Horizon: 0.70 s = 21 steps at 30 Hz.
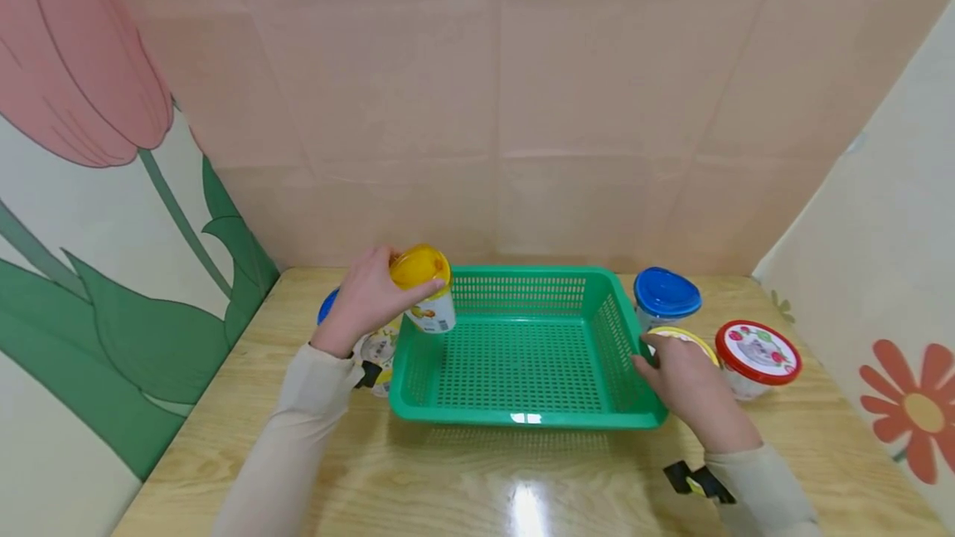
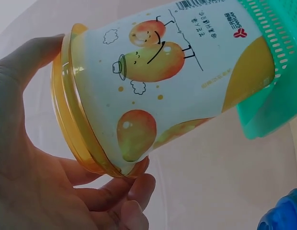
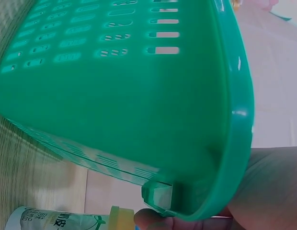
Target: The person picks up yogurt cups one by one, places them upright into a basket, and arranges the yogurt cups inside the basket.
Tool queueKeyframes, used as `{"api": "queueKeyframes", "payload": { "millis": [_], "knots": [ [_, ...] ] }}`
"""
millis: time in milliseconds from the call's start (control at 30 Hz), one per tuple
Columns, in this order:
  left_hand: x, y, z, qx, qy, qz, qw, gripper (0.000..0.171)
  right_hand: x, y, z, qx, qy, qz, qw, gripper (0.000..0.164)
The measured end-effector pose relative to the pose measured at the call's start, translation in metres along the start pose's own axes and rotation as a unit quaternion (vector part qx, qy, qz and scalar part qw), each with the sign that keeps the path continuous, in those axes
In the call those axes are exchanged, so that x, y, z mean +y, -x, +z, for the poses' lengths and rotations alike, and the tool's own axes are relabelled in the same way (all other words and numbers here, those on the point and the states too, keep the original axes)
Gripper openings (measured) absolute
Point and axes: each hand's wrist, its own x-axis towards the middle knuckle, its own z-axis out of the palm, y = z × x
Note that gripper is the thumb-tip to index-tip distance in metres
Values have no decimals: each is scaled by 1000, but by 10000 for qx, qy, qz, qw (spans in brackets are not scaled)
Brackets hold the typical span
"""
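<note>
Indoor setting, exact kind unclear, tulip mural, red-flower mural, creased pinkish backdrop, wood-grain table

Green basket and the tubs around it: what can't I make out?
Head view: most of a blue item, hidden by the left hand.
Head view: most of the yellow-rimmed tub, behind the right hand.
Left wrist view: a blue object, cut off by the corner.
Right wrist view: a labelled tub, cut off by the bottom edge.
</note>
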Motion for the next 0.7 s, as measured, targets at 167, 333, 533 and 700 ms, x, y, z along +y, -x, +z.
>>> {"api": "queueKeyframes", "payload": {
  "millis": [167,333,533,700],
  "knots": [
    [-1,-4,3,-89,-88,54,9999,82,-1,0,0,-35,17,69,10000,48],
    [-2,-7,6,-86,-280,166,9994,80,-1,-1,0,-3,33,50,10000,48],
    [-3,-10,10,-147,-513,190,9984,78,0,-2,-1,-11,19,30,10000,48],
    [-6,-12,16,-244,-761,180,9966,80,0,-2,0,-39,5,30,10000,48]
  ]
}}
